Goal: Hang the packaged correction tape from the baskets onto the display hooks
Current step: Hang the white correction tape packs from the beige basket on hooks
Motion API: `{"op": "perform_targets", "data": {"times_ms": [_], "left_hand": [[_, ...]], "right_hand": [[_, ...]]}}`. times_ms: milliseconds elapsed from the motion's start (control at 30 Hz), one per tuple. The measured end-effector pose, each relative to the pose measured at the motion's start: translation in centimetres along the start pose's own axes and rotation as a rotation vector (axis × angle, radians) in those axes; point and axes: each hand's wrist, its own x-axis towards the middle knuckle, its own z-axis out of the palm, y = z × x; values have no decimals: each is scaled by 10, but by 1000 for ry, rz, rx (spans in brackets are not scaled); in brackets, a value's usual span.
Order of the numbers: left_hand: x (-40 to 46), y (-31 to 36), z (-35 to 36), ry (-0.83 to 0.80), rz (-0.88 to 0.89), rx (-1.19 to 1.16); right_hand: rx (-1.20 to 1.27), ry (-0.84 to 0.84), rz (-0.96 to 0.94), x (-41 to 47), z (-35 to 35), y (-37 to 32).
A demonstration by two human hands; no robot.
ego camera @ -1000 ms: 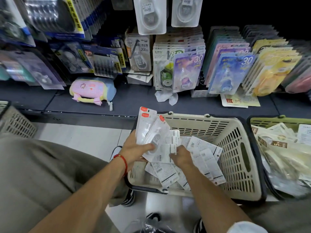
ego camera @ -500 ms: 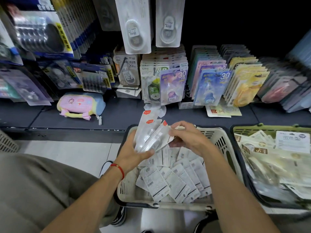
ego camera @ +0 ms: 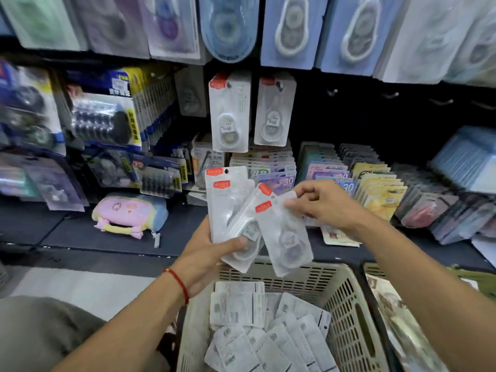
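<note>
- Nearest me, the beige basket (ego camera: 346, 312) sits low centre, with loose correction tape packs (ego camera: 257, 334) lying face down in it, barcode backs up.
- A second basket (ego camera: 480, 280) stands just right of it, touching or nearly so, with other packaged goods inside.
- My left hand (ego camera: 206, 253), a red string bracelet (ego camera: 178, 283) at the wrist, grasps a fanned bunch of packs (ego camera: 233, 208) above the beige basket's far rim, thumb across their fronts.
- My right hand (ego camera: 322, 202) pinches the top edge of the rightmost pack (ego camera: 284, 237) of that fan, fingertips curled on it; this pack tilts and overlaps the others.
- Beyond the hands, the dark shelf (ego camera: 80, 234) carries a pink pouch (ego camera: 128, 213) at left.
- Farther back, two matching packs (ego camera: 252, 114) hang side by side on hooks in the middle of the display.
- To their right, bare hooks (ego camera: 389, 95) stick out from the dark back panel.
</note>
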Motion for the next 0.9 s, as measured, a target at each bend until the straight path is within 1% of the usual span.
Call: {"op": "perform_targets", "data": {"times_ms": [133, 267, 400, 500, 567, 633, 700, 800, 900], "left_hand": [[21, 41, 10, -93, 41, -17], [42, 72, 22, -206, 64, 46], [63, 84, 32, -272, 104, 123], [72, 85, 40, -257, 94, 33], [77, 85, 46, -223, 91, -53], [83, 86, 52, -190, 105, -104], [85, 88, 54, -206, 127, -66], [84, 91, 51, -215, 141, 4], [80, 94, 47, -196, 160, 73]], "right_hand": [[202, 204, -51, 4, -7, -6], [327, 396, -32, 9, 7, -3], [474, 462, -18, 21, 12, -10], [504, 510, -16, 26, 9, -16], [449, 510, 31, 23, 11, -17], [420, 442, 37, 18, 20, -16], [446, 386, -17, 17, 30, -17], [472, 392, -82, 20, 29, -24], [450, 349, -128, 22, 21, -28]]}}
